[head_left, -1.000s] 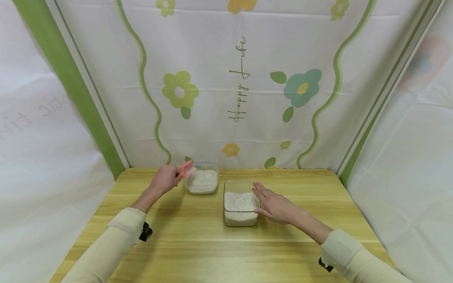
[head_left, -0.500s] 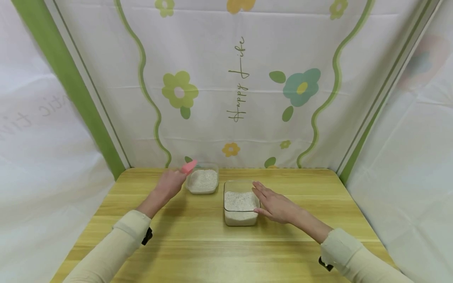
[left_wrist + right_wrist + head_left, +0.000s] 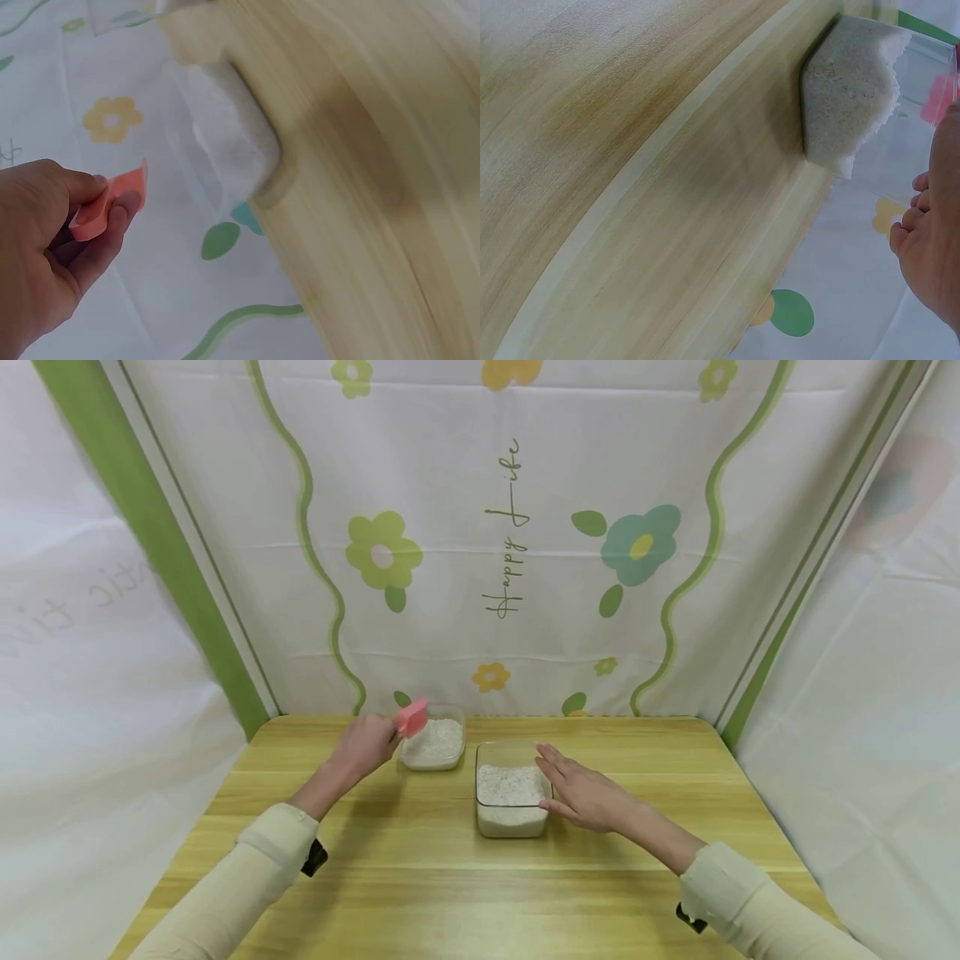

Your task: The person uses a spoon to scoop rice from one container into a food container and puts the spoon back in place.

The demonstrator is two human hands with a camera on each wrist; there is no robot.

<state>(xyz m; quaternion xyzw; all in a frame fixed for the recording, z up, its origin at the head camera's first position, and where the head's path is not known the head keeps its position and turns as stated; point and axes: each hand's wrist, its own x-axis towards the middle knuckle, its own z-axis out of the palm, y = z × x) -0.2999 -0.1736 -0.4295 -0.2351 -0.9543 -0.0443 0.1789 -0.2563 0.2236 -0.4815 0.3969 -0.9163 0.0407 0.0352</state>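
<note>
My left hand [image 3: 367,745] grips a pink scoop [image 3: 412,718] by its handle, thumb and fingers pinched round it. The scoop is tilted above the left back part of a small clear container [image 3: 433,767] that holds white, rice-like grain. In the left wrist view the scoop [image 3: 112,201] shows beside the container [image 3: 236,131]. My right hand [image 3: 588,789] has its fingers straight and rests against the right side of a larger clear square container [image 3: 512,833], partly filled with the same grain. Its grain [image 3: 851,86] shows through the wall in the right wrist view.
Both containers stand on a light wooden table [image 3: 450,902], the smaller one at the back edge, left of the larger. A white flower-print cloth [image 3: 450,635] hangs right behind the table, and more white cloth closes in both sides.
My left hand has moved a little right, bringing the scoop over the small container and turning it. My right hand and the larger container have stayed in place.
</note>
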